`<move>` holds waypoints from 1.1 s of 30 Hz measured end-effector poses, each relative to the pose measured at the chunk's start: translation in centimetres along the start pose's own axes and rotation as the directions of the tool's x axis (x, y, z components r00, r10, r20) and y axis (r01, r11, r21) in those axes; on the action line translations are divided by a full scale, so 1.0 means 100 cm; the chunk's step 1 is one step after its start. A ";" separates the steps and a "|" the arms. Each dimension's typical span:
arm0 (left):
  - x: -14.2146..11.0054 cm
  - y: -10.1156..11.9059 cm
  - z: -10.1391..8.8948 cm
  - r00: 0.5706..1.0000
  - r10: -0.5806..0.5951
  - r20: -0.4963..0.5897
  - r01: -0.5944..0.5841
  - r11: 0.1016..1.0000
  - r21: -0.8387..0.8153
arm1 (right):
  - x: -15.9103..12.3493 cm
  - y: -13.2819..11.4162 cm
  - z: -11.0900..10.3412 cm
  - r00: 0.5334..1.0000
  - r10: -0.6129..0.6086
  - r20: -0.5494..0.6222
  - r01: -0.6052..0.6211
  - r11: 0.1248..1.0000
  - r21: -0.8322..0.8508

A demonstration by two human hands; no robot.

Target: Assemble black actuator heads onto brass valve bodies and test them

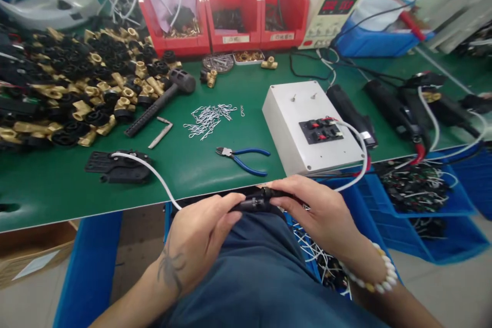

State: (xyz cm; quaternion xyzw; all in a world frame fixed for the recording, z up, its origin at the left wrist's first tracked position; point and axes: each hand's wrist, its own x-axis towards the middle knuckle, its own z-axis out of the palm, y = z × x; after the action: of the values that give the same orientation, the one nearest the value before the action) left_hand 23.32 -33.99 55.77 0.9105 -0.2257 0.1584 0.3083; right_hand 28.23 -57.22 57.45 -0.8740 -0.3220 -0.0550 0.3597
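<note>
The left hand [203,225] and right hand [315,210] are clamping a black connector [253,203] between them at the near edge of the green table [184,161]; a white cable [158,170] is running from a black housing [119,168], left, toward the left hand. Blue-handled cutters [233,155] are lying farther off

Blue clothing [246,277]; right: white-yellow bead bracelet [390,271]; left: spidery tattoo [171,268].

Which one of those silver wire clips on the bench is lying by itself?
The single clip just right of the heap of clips; a gap of green tabletop sets it apart.
</note>
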 end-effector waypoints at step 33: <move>0.005 0.007 -0.013 0.995 -0.077 0.058 0.077 0.997 0.007 | 0.005 -0.007 -0.012 0.986 -0.100 0.135 0.113 0.989 -0.094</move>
State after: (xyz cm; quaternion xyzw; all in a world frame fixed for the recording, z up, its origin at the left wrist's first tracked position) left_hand 23.17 -33.80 57.27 0.9235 -0.1990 0.1202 0.3052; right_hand 28.38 -57.41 58.87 -0.8742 -0.3881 -0.0333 0.2899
